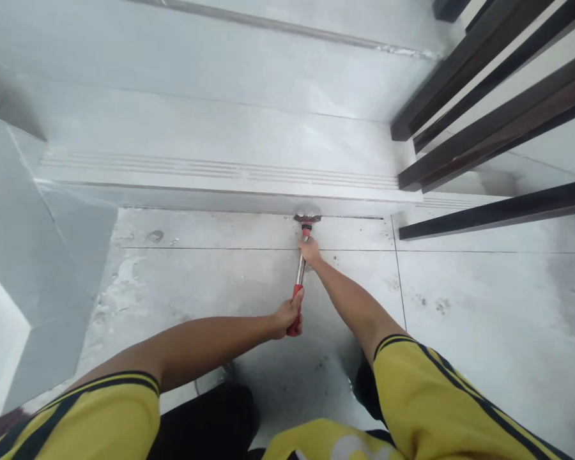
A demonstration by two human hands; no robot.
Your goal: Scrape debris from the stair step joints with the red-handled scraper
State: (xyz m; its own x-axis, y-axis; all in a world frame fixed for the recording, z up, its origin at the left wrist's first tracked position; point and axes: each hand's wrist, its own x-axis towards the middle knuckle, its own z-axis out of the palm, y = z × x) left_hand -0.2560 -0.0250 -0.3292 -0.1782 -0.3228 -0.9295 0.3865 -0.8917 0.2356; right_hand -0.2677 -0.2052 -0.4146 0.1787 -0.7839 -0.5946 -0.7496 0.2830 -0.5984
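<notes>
A scraper [300, 271] with a metal shaft, a red handle and a red collar lies pointed at the foot of a grey stair riser [220, 198]. Its blade [307, 218] touches the joint between the riser and the floor tile [211, 281]. My left hand [287, 314] is shut on the red handle at the near end. My right hand [310, 250] grips the shaft just behind the blade. Both arms reach forward from yellow sleeves with dark stripes.
Grey steps [211, 134] rise ahead. Dark railing bars [489, 96] slant across the upper right. A grey wall panel [33, 255] stands at the left. Dried mortar smears [124, 268] and specks mark the tiled landing.
</notes>
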